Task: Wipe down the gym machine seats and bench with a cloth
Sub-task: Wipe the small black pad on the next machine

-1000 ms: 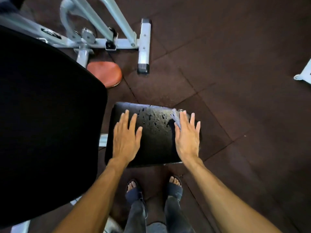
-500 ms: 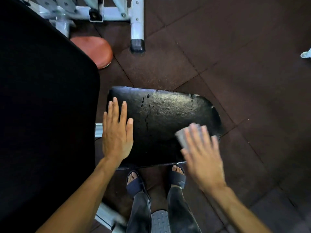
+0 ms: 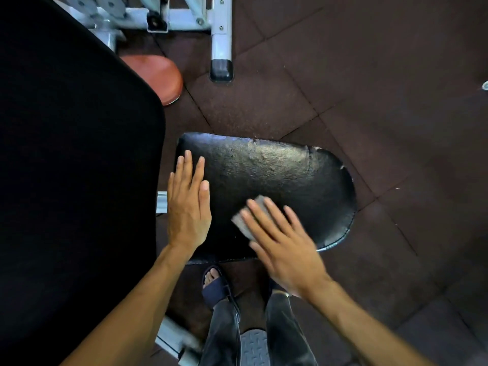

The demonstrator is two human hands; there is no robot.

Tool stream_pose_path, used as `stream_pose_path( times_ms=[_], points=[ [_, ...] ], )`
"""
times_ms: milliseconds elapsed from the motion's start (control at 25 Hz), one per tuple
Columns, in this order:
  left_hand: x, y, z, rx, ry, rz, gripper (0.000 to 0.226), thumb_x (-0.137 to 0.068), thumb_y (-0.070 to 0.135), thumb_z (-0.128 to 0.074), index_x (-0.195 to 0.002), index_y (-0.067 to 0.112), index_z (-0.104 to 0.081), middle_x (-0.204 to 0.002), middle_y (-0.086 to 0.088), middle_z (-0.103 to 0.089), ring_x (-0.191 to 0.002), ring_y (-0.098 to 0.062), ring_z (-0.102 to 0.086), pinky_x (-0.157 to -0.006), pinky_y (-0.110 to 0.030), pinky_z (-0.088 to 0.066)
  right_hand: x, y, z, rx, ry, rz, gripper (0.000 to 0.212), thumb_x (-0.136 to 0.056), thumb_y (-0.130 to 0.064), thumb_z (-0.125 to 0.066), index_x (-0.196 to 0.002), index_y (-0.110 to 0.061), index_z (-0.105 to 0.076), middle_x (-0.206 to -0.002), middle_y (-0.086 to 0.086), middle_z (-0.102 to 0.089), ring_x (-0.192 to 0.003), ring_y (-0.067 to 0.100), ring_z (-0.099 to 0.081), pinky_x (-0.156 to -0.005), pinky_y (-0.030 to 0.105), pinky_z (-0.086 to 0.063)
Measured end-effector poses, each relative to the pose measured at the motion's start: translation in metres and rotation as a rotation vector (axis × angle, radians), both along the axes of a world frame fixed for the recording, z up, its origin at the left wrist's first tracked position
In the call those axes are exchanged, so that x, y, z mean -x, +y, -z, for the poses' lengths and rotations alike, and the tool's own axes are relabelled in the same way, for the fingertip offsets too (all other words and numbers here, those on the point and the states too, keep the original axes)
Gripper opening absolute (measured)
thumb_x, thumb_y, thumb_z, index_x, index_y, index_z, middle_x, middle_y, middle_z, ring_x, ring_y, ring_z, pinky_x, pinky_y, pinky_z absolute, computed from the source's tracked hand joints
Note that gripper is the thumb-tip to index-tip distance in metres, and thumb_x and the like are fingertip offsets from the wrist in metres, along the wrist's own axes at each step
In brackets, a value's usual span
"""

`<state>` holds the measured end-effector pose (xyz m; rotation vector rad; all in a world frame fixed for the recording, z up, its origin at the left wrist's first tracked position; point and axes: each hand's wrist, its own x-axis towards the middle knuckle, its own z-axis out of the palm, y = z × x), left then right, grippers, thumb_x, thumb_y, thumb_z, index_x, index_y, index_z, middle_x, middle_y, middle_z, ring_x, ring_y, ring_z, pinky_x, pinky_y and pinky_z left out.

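A black padded seat lies below me, its surface shiny and cracked along the far right edge. My left hand rests flat on the seat's left side, fingers together, holding nothing. My right hand presses a small grey cloth flat onto the seat's near middle; the hand is blurred and covers most of the cloth. A tall black back pad fills the left of the view.
A white metal machine frame with a black end cap stands at the top. A round red-brown pad sits beside the back pad. Dark rubber floor tiles spread to the right. My sandalled feet stand below the seat.
My right hand has swept the cloth from the seat's far right down to its near edge and then leftward to the near middle. The droplets on the seat are gone. My left hand stays put.
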<state>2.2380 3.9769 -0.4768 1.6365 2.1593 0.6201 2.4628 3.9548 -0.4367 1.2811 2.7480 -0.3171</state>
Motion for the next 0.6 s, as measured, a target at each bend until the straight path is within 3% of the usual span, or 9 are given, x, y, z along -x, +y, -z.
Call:
stream_pose_path(
  times_ms=[120,280,400,520,600],
  points=[
    [-0.003,0.001,-0.002,0.021,0.046,-0.004,0.054,-0.106,0.034,-0.015,-0.156,0.017,-0.021,-0.167,-0.003,-0.008,-0.155,-0.015,0.000,-0.127,-0.040,-0.005,-0.053,0.041,0.000,-0.034,-0.077,0.116,0.057,-0.104,-0.040,-0.025,-0.157,-0.024,-0.012,-0.166,-0.002,-0.012,-0.153,0.025,-0.007,-0.118,0.054,-0.024],
    [-0.004,0.002,-0.001,0.022,0.038,-0.016,0.053,-0.106,0.034,-0.016,-0.156,0.017,-0.023,-0.166,-0.004,-0.010,-0.155,-0.015,-0.002,-0.126,-0.037,-0.004,0.035,0.120,0.007,-0.026,0.015,0.527,0.055,-0.104,-0.038,-0.021,-0.157,-0.022,-0.012,-0.166,0.002,-0.012,-0.153,0.030,-0.003,-0.123,0.053,-0.010],
    [0.001,0.003,0.003,-0.016,-0.012,-0.025,0.052,-0.106,0.032,-0.018,-0.155,0.016,-0.028,-0.166,-0.003,-0.014,-0.154,-0.014,-0.004,-0.126,-0.035,-0.004,0.082,0.083,0.014,0.026,0.098,0.348,0.056,-0.104,-0.036,-0.024,-0.157,-0.020,-0.013,-0.166,0.004,-0.009,-0.153,0.028,-0.001,-0.124,0.049,-0.011],
    [0.001,0.000,0.002,-0.027,-0.034,-0.019,0.052,-0.106,0.031,-0.019,-0.154,0.016,-0.029,-0.166,-0.002,-0.014,-0.154,-0.013,-0.004,-0.126,-0.035,-0.005,0.058,0.013,0.002,0.169,0.130,0.176,0.058,-0.104,-0.039,-0.028,-0.157,-0.022,-0.009,-0.167,-0.002,0.000,-0.153,0.020,0.007,-0.124,0.046,-0.014],
    [-0.001,0.000,0.001,-0.024,-0.025,-0.009,0.052,-0.106,0.032,-0.018,-0.154,0.016,-0.029,-0.166,-0.003,-0.014,-0.155,-0.014,-0.004,-0.127,-0.038,-0.006,0.034,0.018,-0.010,0.325,0.271,0.199,0.061,-0.103,-0.046,-0.029,-0.157,-0.026,-0.007,-0.166,-0.005,0.007,-0.152,0.015,0.014,-0.126,0.043,-0.006]
  ],
)
